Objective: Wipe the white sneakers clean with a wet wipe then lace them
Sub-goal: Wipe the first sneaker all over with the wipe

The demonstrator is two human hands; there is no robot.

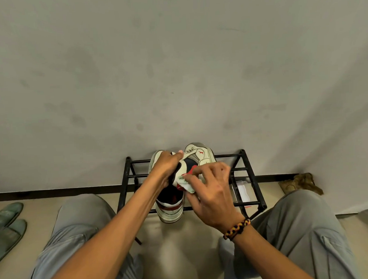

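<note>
A white sneaker (170,210) with a dark lining and red trim sits on the black metal shoe rack (247,170). My left hand (166,167) grips it at the tongue and upper edge. My right hand (211,193), with a braided band at the wrist, pinches a crumpled wet wipe (186,185) against the sneaker's opening. Behind my hands a second white sneaker (201,154) with a small red logo lies on the rack. No laces show.
The rack stands against a grey wall (175,65). A white packet (243,190) lies on its lower shelf at the right. A pair of green slippers (6,225) is on the floor at far left, a brown crumpled thing (300,183) at right. My knees flank the rack.
</note>
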